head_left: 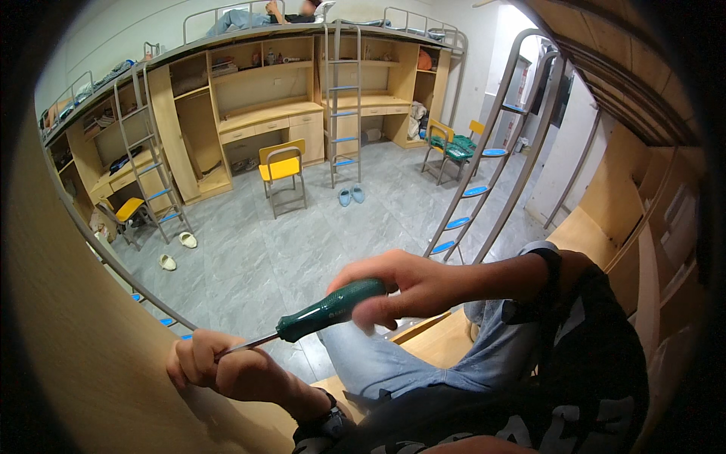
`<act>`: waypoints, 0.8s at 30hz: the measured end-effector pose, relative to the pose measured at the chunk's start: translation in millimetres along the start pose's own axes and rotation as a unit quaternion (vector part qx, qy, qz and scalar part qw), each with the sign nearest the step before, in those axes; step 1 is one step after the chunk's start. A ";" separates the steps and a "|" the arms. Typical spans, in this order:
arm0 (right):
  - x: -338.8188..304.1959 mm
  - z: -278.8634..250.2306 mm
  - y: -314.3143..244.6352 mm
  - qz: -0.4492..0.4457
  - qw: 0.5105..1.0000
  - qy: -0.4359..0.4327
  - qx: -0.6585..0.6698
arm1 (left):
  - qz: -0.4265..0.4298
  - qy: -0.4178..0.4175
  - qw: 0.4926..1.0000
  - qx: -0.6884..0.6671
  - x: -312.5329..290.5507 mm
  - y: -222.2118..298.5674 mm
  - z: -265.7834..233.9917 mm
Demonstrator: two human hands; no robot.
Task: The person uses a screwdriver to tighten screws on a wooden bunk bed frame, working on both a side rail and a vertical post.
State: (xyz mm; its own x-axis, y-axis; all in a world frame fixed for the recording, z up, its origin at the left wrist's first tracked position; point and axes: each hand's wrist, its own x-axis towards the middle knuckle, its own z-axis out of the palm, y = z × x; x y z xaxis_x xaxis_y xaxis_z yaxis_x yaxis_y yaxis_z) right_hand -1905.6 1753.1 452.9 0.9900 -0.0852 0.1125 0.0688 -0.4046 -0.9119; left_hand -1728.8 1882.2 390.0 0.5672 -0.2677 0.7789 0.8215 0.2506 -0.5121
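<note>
A screwdriver [331, 309] with a dark green handle and a thin metal shaft slants across the middle, handle end up and to the right. My right hand [404, 281] is closed around the butt of the handle, fingers over the top and thumb below, the thumb slightly blurred. At the lower left, my left hand [231, 366] pinches the shaft near its far end, close against the pale wooden panel [83, 325]. Those fingers hide the screwdriver's tip, and I cannot make out what it touches.
I sit on a wooden surface [435, 344], legs bent. A bunk ladder [476, 191] with blue treads rises at right. Across the grey tiled floor [280, 257] stand a yellow chair [283, 165], blue slippers [352, 197] and loft beds with desks. A person [257, 17] lies on an upper bunk.
</note>
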 end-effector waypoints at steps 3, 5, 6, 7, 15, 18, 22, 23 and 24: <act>-17.6 0.6 -17.2 0.156 0.976 -0.014 0.152 | -0.015 0.018 0.999 -0.037 -7.5 -2.4 -10.7; -9.5 -1.8 -17.0 0.157 0.974 -0.050 0.156 | -0.024 0.005 1.000 -0.014 -4.6 1.4 -5.6; -5.7 -4.1 -11.2 0.132 0.976 -0.064 0.162 | -0.020 -0.004 1.000 -0.010 -3.4 0.4 -4.3; -5.5 -3.1 -12.1 0.111 0.983 -0.043 0.142 | -0.014 -0.011 1.000 -0.017 -2.0 -1.6 -3.7; -6.8 11.7 -8.1 -0.183 0.924 0.123 -0.313 | -0.010 0.019 0.999 0.030 -3.1 -2.7 0.0; -6.9 16.7 -3.9 -0.255 0.851 0.150 -0.434 | -0.015 0.011 1.000 0.023 -3.5 -0.1 -1.9; -2.2 17.0 -11.0 -0.220 0.914 0.105 -0.325 | 0.024 0.002 1.000 0.003 -8.9 8.1 -6.3; -2.3 16.5 -10.9 -0.187 0.944 0.080 -0.260 | 0.018 -0.002 1.000 -0.003 -8.2 8.1 -7.0; -2.1 15.9 -10.7 -0.152 0.968 0.054 -0.194 | -0.015 -0.014 1.000 -0.002 -5.2 9.3 -7.3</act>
State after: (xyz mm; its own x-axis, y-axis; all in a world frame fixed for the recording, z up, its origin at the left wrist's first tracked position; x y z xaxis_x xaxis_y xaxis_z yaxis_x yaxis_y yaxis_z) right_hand -1906.5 1772.1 456.2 0.9114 0.0058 0.4116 0.2828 -0.7353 -0.6159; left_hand -1723.8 1879.2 378.5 0.5403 -0.2485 0.8039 0.8385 0.2397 -0.4894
